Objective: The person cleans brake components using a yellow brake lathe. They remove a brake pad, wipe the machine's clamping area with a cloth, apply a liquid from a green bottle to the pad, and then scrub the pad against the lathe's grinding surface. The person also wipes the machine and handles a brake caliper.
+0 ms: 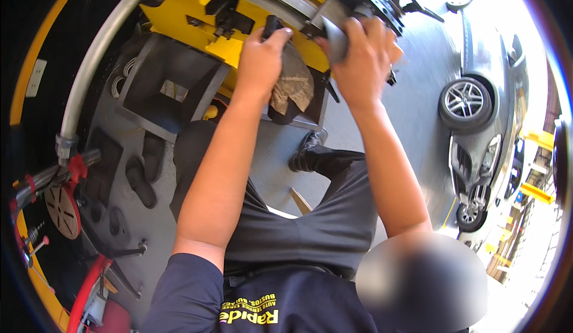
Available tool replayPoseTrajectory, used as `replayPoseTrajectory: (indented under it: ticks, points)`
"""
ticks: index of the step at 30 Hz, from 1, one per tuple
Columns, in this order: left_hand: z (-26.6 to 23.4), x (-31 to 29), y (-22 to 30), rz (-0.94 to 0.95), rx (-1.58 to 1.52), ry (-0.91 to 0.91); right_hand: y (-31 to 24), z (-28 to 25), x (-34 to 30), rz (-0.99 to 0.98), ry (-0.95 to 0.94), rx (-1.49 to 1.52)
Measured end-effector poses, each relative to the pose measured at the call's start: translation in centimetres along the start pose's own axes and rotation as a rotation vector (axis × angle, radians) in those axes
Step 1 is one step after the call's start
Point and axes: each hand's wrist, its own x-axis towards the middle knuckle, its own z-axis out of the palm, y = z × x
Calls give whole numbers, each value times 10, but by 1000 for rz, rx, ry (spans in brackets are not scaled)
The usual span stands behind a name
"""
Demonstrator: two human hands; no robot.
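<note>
Near a car (489, 64), work at a yellow machine (185, 4) appears unfinished: a black handle (272, 27) is gripped by the left hand (261, 64), a grey piece (336, 41) seemingly by the right hand (365, 58).

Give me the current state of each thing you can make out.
Person's left bare hand, closed around a short black handle-like piece
Person's right bare hand, fingers bent at a smooth grey part; grip unclear
Brown patterned cloth, crumpled, beside left hand
Square dark metal tray, open-topped
Black slippers, lying unworn
Grey car, standing on its wheels
</note>
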Motion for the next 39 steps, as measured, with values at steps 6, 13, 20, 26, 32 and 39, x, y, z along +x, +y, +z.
replayPoseTrajectory:
  ticks: [6, 13, 20, 26, 32, 39]
  points:
    - [-2, 2, -10, 71, 173, -14, 5, -10, -12, -11, 33, -33]
    - [-5, 7, -17, 129, 222, 14, -10, 8, 1, -46, 42, -59]
    - [-4, 9, -19, 135, 129, 49, -22, 15, 12, -58, 67, -49]
    - [1, 8, -15, 185, 290, 132, -20, 6, 25, -118, -91, -52]
    - [-1, 14, -21, 126, 191, 65, -43, -7, 59, -318, -229, -208]
    - [-3, 8, -18, 185, 176, 105, -11, -12, 29, -260, -132, -119]
